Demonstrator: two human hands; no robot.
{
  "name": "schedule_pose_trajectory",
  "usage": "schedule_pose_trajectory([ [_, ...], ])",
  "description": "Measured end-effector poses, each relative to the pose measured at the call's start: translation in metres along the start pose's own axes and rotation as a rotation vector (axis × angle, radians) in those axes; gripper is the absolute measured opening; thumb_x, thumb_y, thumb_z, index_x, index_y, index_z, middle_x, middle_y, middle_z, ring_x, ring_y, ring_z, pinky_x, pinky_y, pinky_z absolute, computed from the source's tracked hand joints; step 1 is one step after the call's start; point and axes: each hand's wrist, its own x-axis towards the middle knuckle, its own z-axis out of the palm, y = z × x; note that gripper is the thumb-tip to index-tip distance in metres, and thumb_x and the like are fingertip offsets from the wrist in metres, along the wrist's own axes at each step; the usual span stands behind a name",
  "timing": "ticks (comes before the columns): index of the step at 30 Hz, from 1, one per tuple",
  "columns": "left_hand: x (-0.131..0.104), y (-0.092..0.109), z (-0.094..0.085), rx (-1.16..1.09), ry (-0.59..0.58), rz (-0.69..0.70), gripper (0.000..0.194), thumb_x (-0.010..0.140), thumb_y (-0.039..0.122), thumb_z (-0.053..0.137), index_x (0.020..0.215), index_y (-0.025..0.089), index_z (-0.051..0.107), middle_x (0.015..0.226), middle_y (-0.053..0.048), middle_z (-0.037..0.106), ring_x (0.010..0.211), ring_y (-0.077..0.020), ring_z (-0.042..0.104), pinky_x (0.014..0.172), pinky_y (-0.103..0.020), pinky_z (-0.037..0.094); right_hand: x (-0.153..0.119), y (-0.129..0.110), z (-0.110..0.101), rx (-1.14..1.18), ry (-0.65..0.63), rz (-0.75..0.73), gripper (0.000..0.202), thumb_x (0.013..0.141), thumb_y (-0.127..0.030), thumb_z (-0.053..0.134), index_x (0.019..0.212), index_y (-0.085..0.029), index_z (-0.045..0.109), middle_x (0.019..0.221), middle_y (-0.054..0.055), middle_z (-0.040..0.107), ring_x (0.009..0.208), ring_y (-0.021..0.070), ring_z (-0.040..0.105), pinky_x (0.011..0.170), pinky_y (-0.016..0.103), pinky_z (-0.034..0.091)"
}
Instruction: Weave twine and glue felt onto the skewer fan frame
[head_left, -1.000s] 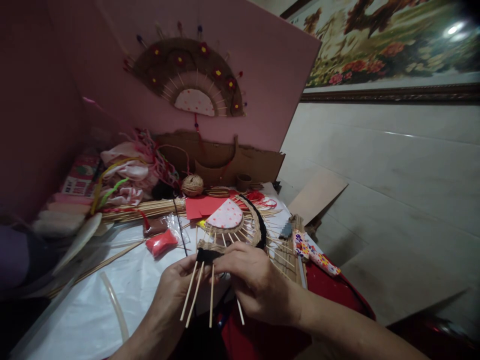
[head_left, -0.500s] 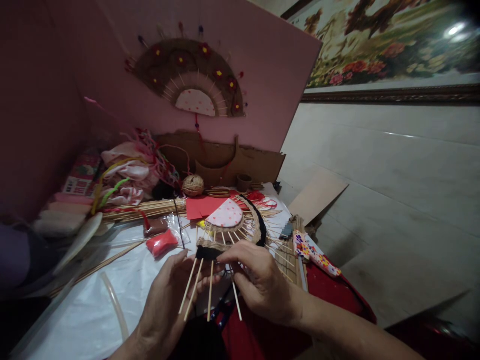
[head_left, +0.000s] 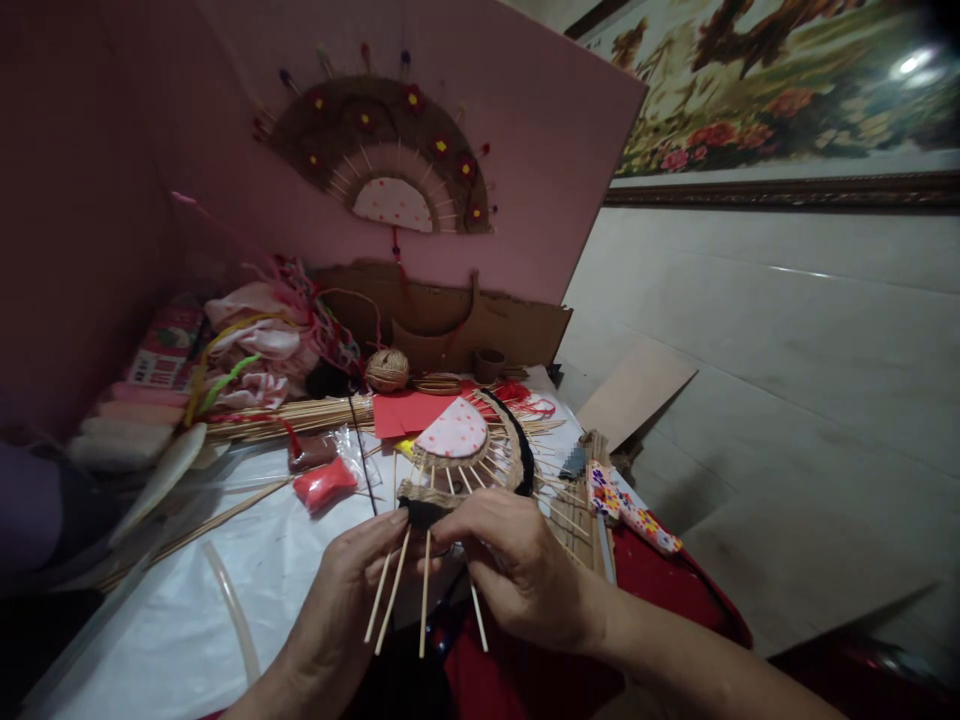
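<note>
Between my hands is a half-round fan [head_left: 452, 428] with thin wooden sticks, a white dotted half-circle at its centre, and a woven rim of tan twine and black yarn [head_left: 422, 512]. My left hand [head_left: 337, 585] grips the near left end of that rim, thumb on top and fingers beneath the sticks. My right hand [head_left: 517, 570] is closed on the rim a little further right, fingers bent over the black yarn. Bare stick ends point down toward me. A black strand [head_left: 363, 450] runs up from near my left thumb. My right hand covers part of the rim.
A ball of twine [head_left: 387, 370], a bundle of sticks [head_left: 319, 415], red paper [head_left: 412, 412] and bagged red clay [head_left: 325, 486] lie behind. A finished fan [head_left: 367, 120] hangs on the pink board. Flowered fabric [head_left: 634, 510] lies at right.
My left thumb has come down onto the left end of the black rim, and the left fingers have drawn in. The stick ends have shifted slightly down and right. My right hand stays nearly still.
</note>
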Motion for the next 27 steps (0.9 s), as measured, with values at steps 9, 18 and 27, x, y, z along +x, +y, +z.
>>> schedule_pose_trajectory([
  [9,0.0045,-0.0038,-0.0049,-0.021,-0.024,0.015,0.014,0.074,0.027,0.064,0.073,0.014,0.067,0.068,-0.004,0.069,0.062,-0.0143,0.063,0.062,-0.025,0.051,-0.0032,0.0023,0.0032,0.034,-0.014,-0.031,0.038,0.064,0.001,0.043,0.093,-0.015,0.060,0.076,0.005,0.065,0.070,0.0156,0.055,0.065,0.030,0.045],
  [18,0.0045,-0.0036,-0.0026,0.074,0.074,-0.123,0.017,0.070,0.026,0.066,0.065,0.010,0.063,0.060,-0.011,0.069,0.044,-0.0132,0.060,0.043,-0.021,0.046,-0.0040,0.0044,0.0043,-0.028,-0.032,-0.058,0.027,0.069,-0.004,0.041,0.088,-0.014,0.058,0.072,0.005,0.062,0.068,0.0156,0.053,0.064,0.031,0.045],
  [27,0.0045,-0.0029,-0.0040,0.063,0.046,-0.131,0.021,0.070,0.030,0.067,0.072,0.009,0.065,0.062,-0.011,0.070,0.046,-0.0129,0.060,0.044,-0.020,0.046,-0.0058,0.0049,0.0041,-0.020,-0.032,-0.052,0.029,0.067,-0.003,0.042,0.088,-0.015,0.057,0.073,0.005,0.062,0.069,0.0158,0.053,0.065,0.031,0.045],
])
